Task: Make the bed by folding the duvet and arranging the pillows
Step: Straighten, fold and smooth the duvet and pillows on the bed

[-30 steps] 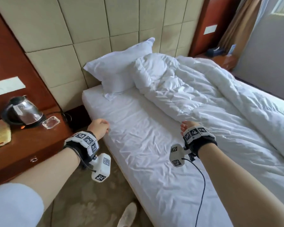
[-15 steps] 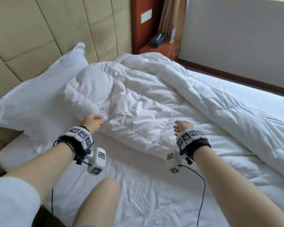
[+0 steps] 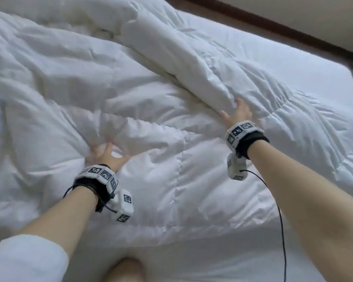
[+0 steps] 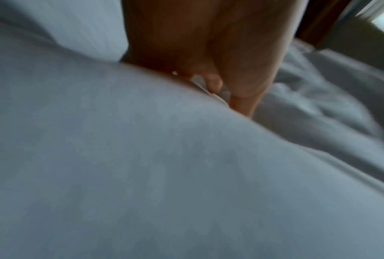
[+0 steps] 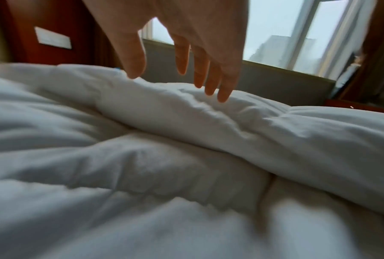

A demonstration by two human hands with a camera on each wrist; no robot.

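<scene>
1. White quilted fabric fills nearly the whole head view: the duvet (image 3: pixel 151 102) is spread, rumpled, across the bed (image 3: pixel 306 64), with a thick rolled ridge of it running away beyond the right hand.
2. The left hand (image 3: pixel 106 157) is laid on the duvet with its fingers spread and pressed into the cloth, so that creases fan out ahead of the fingertips (no fold is seen to be gathered inside them from above).
3. In the left wrist view the left hand (image 4: pixel 208 52) is seen from behind, blurred, its fingertips sunk into a crease of the duvet (image 4: pixel 142 175); whether any cloth is pinched there cannot be told.
4. The right hand (image 3: pixel 237 113) is held open, fingers straight and apart, against the near flank of the rolled ridge.
5. In the right wrist view the right hand (image 5: pixel 186 35) is shown with its fingers hanging straight and parted, their tips just at the top of the ridge of the duvet (image 5: pixel 208 140); nothing is gripped.
6. Flat duvet lies between the two hands and below both wrists.
7. A black cable (image 3: pixel 277 210) is seen trailing from the right wrist down along the forearm.
8. Bare white sheet is visible beyond the ridge, on the far side of the right hand.
9. A window (image 5: pixel 297 35) is seen past the right fingers.
</scene>
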